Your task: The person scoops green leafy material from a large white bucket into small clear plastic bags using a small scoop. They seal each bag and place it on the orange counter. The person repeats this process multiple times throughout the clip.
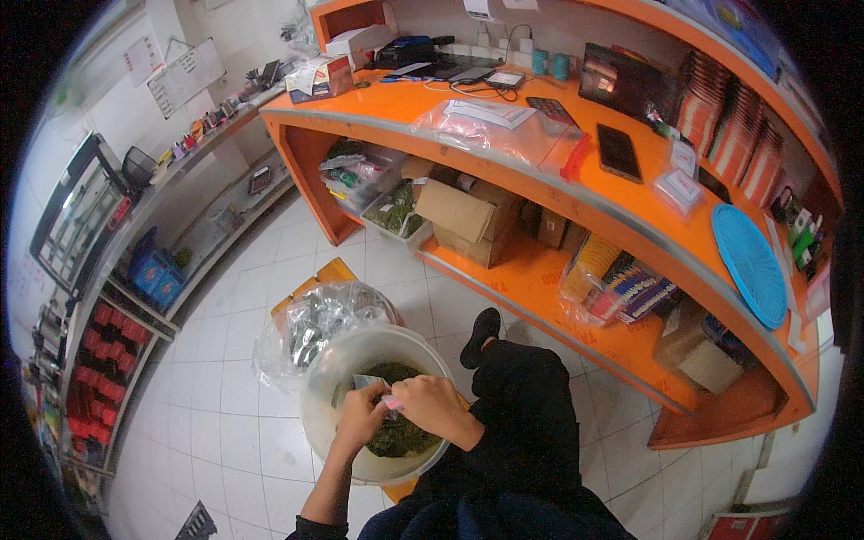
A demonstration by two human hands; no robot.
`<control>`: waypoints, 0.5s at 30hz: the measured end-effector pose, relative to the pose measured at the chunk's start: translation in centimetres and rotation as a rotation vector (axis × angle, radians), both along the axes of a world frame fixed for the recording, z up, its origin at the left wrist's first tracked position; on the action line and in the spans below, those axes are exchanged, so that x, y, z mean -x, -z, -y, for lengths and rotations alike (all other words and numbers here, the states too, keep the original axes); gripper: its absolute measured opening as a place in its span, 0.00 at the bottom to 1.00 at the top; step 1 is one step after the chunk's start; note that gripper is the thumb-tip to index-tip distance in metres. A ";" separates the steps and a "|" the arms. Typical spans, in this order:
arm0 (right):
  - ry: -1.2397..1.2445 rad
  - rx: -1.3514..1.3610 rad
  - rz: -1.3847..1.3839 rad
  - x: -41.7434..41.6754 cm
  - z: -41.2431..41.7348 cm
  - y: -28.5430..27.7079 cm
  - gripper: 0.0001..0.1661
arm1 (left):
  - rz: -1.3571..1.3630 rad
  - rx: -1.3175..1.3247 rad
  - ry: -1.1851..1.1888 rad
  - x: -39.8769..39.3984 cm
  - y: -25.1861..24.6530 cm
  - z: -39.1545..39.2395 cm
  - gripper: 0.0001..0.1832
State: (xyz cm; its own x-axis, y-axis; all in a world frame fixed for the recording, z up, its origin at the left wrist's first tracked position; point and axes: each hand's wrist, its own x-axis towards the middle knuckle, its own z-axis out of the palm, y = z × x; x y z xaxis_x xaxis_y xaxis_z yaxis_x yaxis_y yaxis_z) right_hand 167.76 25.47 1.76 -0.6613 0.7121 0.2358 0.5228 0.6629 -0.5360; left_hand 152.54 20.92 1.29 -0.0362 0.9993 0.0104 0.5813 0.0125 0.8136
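Both of my hands are over a large translucent white plastic bucket (322, 361), held close together. A small clear plastic packet (370, 383) is pinched in the fingers of my left hand (361, 413). My right hand (433, 408) grips the same packet at its pinkish end, and its fingers partly cover it. Below the hands, dark green, loose leaf-like material (401, 440) lies in the bucket. Just beyond the rim stands an open clear plastic bag (317, 324) full of shiny silvery packets.
An orange desk (385, 104) curves along the right, holding a phone (618, 152), a blue woven tray (749, 266) and a plastic bag (493, 131). Cardboard boxes (466, 216) fill its lower shelf. My leg (526, 405) is right of the bucket. Shelving (111, 378) lines the left wall.
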 end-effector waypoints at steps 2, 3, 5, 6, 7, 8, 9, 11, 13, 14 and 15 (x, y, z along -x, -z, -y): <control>0.008 -0.063 0.075 0.1 -0.2 0.4 0.09 | -0.373 -0.071 -0.031 -0.7 -0.8 0.2 0.07; 0.035 -0.092 0.105 0.1 -0.3 0.6 0.08 | -0.559 -0.107 -0.047 -1.0 -1.0 0.2 0.07; 0.088 -0.101 0.073 0.3 -0.5 0.5 0.08 | -0.570 -0.169 -0.117 -1.1 -1.0 0.2 0.08; 0.120 -0.081 0.015 0.2 -0.6 0.4 0.08 | -0.576 -0.201 -0.151 -1.1 -1.0 0.1 0.09; 0.157 -0.062 -0.044 0.2 -0.8 0.1 0.09 | -0.517 -0.189 -0.166 -1.1 -1.3 0.1 0.09; 0.174 -0.019 -0.106 0.1 -0.8 -0.3 0.09 | -0.458 -0.178 -0.180 -1.2 -1.8 0.1 0.09; 0.191 0.024 -0.168 0.0 -0.7 -0.8 0.10 | -0.399 -0.166 -0.194 -1.2 -2.1 0.0 0.09; 0.202 0.109 -0.228 -0.2 -0.7 -1.0 0.11 | -0.266 -0.144 -0.154 -1.2 -2.4 -0.5 0.09; 0.193 0.176 -0.233 -0.4 -0.9 -0.9 0.12 | -0.190 -0.130 -0.126 -1.3 -2.4 -0.8 0.09; 0.224 0.162 -0.204 -0.7 -1.1 -0.7 0.12 | -0.181 -0.127 -0.118 -1.3 -2.4 -0.9 0.09; 0.255 0.148 -0.174 -0.9 -1.2 -0.5 0.12 | -0.172 -0.124 -0.110 -1.4 -2.4 -1.1 0.09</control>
State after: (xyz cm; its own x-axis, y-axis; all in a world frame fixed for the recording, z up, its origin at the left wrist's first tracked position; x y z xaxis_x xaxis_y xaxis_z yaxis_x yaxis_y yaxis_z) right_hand 168.70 26.71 2.30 -0.4167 0.8840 0.2117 0.5535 0.4315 -0.7124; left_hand 153.96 21.98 3.69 -0.1316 0.9802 0.1482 0.7119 -0.0106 0.7022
